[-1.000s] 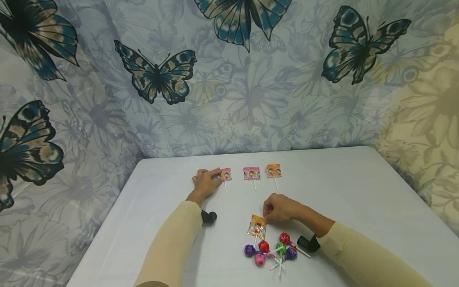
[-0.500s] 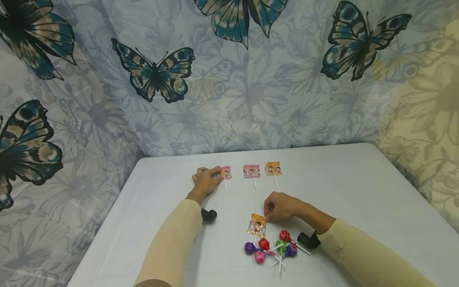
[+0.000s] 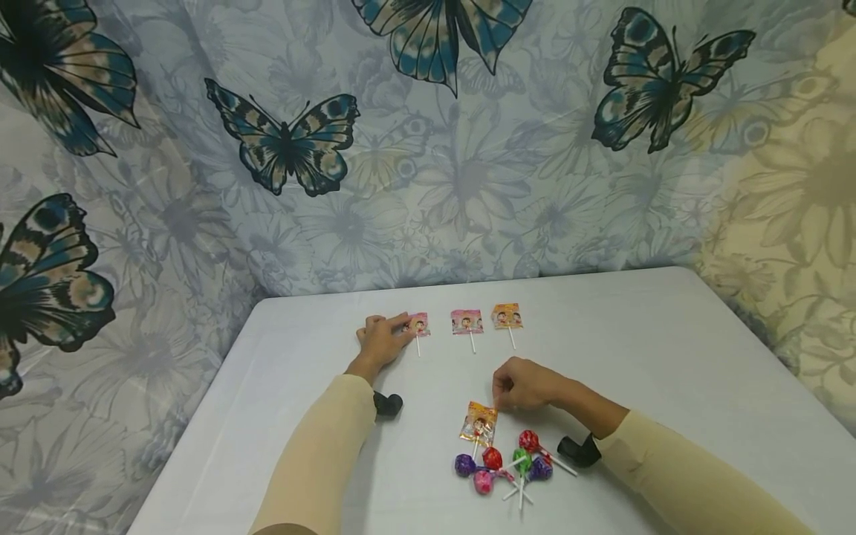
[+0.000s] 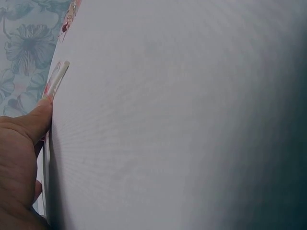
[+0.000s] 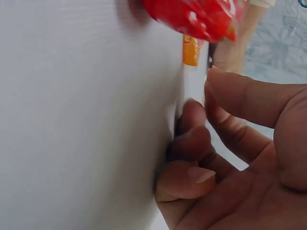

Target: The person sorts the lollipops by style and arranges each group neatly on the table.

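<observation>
Head view: left hand (image 3: 380, 342) rests flat, fingers on a pink lollipop (image 3: 419, 325); right hand (image 3: 524, 385) pinches the orange lollipop (image 3: 478, 423), probably needing a lift toward the row.

My left hand (image 3: 383, 341) is lying flat at about eleven o'clock, fingers straight, forefinger pointing toward two o'clock. My right hand (image 3: 524, 384) is sitting at one o'clock, fingers (image 5: 192, 143) curling under, thumb meeting forefinger in a pinch. Both sleeved forearms are angling inward.
</observation>
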`<move>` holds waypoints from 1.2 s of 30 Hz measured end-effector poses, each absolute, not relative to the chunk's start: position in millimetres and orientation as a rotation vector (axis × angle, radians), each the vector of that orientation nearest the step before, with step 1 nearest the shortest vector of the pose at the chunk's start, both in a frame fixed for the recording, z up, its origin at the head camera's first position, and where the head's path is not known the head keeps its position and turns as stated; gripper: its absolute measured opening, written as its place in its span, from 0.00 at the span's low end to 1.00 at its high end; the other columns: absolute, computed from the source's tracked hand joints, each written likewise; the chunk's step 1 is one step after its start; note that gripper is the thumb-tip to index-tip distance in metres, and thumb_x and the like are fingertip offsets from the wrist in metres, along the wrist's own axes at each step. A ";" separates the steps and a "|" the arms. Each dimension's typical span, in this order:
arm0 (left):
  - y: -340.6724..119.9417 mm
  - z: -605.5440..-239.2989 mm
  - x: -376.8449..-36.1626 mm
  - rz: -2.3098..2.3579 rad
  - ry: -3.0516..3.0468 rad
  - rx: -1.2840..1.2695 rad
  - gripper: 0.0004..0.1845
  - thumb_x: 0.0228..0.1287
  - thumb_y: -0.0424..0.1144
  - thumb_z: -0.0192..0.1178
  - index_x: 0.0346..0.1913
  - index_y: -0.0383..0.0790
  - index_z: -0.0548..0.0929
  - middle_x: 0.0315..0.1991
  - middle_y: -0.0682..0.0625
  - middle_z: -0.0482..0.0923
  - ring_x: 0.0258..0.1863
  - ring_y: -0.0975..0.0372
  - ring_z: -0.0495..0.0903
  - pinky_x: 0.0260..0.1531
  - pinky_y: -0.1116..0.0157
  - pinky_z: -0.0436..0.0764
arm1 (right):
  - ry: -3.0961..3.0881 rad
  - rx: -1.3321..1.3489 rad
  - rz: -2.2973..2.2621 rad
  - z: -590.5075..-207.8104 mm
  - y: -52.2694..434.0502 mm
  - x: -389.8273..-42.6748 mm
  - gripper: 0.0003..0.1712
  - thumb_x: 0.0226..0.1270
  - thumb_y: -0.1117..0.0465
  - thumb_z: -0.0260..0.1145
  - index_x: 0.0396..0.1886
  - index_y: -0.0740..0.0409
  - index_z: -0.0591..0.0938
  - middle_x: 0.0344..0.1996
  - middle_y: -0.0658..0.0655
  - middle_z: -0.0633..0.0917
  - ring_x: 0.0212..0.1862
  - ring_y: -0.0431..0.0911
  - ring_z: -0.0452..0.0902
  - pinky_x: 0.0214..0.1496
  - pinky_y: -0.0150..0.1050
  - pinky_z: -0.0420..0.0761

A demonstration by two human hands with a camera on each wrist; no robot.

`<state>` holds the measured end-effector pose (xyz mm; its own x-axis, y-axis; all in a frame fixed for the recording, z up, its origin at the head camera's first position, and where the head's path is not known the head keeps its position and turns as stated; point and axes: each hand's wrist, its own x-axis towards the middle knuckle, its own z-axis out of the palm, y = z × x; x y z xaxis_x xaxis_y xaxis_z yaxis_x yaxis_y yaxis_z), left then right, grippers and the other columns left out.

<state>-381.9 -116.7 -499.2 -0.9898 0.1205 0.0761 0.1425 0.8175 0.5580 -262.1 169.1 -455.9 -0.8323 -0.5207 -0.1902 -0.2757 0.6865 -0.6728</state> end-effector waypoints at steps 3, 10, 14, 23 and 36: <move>-116.9 -499.6 -381.9 -0.914 -2.954 -0.220 0.24 0.63 0.51 0.64 0.62 0.54 0.79 0.58 0.48 0.76 0.64 0.50 0.57 0.55 0.47 0.53 | 2.502 -0.600 -1.023 -457.2 168.7 -261.9 0.08 0.57 0.69 0.70 0.25 0.54 0.80 0.21 0.49 0.77 0.26 0.44 0.71 0.27 0.38 0.73; -116.9 -500.4 -381.4 -0.908 -2.955 -0.226 0.24 0.63 0.51 0.64 0.62 0.55 0.79 0.58 0.50 0.76 0.64 0.50 0.57 0.55 0.48 0.53 | 2.418 -0.480 -1.231 -459.7 166.1 -260.9 0.07 0.56 0.72 0.69 0.32 0.59 0.81 0.22 0.52 0.80 0.23 0.43 0.71 0.23 0.37 0.71; -116.8 -500.8 -381.9 -0.918 -2.956 -0.219 0.24 0.63 0.51 0.63 0.62 0.55 0.79 0.58 0.50 0.76 0.64 0.51 0.57 0.56 0.48 0.52 | 2.395 -0.384 -1.244 -458.3 164.4 -258.8 0.06 0.57 0.72 0.67 0.33 0.59 0.82 0.21 0.53 0.81 0.21 0.43 0.70 0.21 0.35 0.69; -115.9 -499.3 -381.1 -0.937 -2.959 -0.203 0.25 0.63 0.51 0.63 0.63 0.54 0.78 0.58 0.48 0.76 0.65 0.50 0.56 0.56 0.48 0.51 | 2.384 -0.341 -1.220 -455.8 161.6 -256.1 0.07 0.56 0.73 0.68 0.32 0.58 0.82 0.22 0.53 0.81 0.22 0.44 0.71 0.22 0.36 0.69; -115.5 -497.4 -379.5 -0.939 -2.962 -0.222 0.24 0.64 0.50 0.63 0.63 0.53 0.78 0.60 0.53 0.76 0.65 0.51 0.56 0.57 0.48 0.51 | 2.592 -0.534 -0.793 -454.3 150.3 -245.5 0.23 0.43 0.46 0.80 0.32 0.47 0.77 0.23 0.50 0.75 0.28 0.44 0.69 0.26 0.39 0.67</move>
